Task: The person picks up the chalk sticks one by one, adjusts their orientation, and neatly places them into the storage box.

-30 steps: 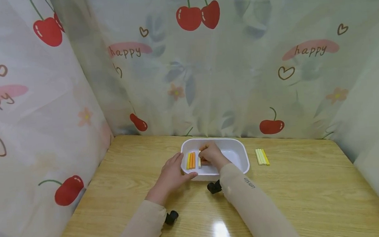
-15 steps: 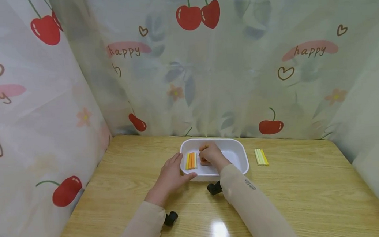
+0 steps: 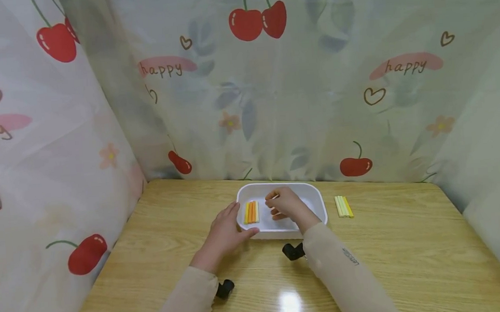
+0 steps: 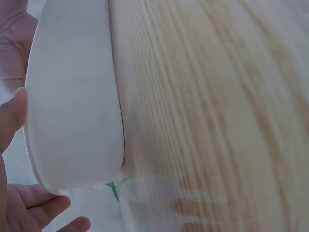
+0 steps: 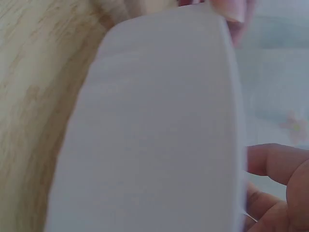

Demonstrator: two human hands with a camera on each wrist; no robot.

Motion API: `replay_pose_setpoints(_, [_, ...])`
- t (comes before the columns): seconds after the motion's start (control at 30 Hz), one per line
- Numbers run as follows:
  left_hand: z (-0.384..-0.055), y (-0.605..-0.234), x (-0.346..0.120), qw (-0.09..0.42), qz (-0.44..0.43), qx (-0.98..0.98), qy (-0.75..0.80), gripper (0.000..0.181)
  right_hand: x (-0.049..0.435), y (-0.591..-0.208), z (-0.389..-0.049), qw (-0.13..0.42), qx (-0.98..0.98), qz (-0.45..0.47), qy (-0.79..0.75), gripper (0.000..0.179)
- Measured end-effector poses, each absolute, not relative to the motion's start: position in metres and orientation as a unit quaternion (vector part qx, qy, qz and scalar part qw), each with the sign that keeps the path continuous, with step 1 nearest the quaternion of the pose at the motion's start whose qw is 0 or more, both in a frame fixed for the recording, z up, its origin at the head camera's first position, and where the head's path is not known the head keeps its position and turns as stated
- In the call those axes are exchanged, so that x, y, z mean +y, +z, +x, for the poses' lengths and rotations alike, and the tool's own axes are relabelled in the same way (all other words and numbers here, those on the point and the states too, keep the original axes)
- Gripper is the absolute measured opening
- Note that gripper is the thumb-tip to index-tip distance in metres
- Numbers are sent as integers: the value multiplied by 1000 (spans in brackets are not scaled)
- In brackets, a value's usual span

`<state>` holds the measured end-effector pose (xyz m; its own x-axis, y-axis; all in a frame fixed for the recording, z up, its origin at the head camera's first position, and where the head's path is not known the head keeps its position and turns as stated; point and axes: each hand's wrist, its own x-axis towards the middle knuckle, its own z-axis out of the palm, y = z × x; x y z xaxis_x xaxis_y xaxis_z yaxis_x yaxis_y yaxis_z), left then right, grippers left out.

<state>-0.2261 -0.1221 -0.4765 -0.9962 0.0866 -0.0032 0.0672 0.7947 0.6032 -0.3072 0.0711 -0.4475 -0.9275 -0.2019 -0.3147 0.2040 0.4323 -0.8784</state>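
Note:
A white rectangular tray (image 3: 320, 224) stands toward the back of the table. In its left end a row of several chalk sticks (image 3: 251, 212), yellow, orange and whitish, lies side by side. My left hand (image 3: 225, 228) holds the tray's near left corner, thumb at the front rim and fingers along the left end. The left wrist view shows the thumb (image 4: 18, 108) at the rim. My right hand (image 3: 289, 206) hangs over the middle of the tray, to the right of the row, fingers loosely bent with nothing seen between them. The tray wall partly hides its fingers (image 5: 277, 162) in the right wrist view.
A second group of chalk sticks (image 3: 344, 206), pale and yellow, lies on the wooden table (image 3: 413, 246) right of the tray. Behind the table hangs a curtain (image 3: 298, 99) printed with cherries. Black wrist cameras sit at both sleeves.
A whitish chalk stick under my right hand has moved left against the row. My right hand has then let go and drawn back to the right. The left hand stays at the tray.

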Motion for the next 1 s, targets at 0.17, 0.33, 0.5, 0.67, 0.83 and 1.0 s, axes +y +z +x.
replay_pose_setpoints(0.17, [-227, -479, -123, 8, 42, 947, 319, 99, 83, -431, -300, 198, 829, -24, -522, 29])
replay_pose_setpoints(0.33, [-228, -479, -123, 9, 40, 946, 322, 99, 95, -419, -293, 200, 831, -40, -518, 29])
replay_pose_setpoints(0.5, [-226, -477, -121, 13, 37, 946, 321, 100, 107, -407, -287, 198, 835, -51, -510, 30])
replay_pose_setpoints(0.67, [-226, -478, -122, 11, 35, 946, 323, 101, 119, -402, -281, 192, 837, -68, -508, 32])
replay_pose_setpoints(0.83, [-227, -480, -123, 18, 35, 947, 319, 101, 135, -395, -274, 180, 839, -77, -508, 33])
replay_pose_setpoints(1.0, [-227, -480, -124, 21, 36, 947, 319, 102, 152, -385, -267, 162, 845, -81, -504, 31])
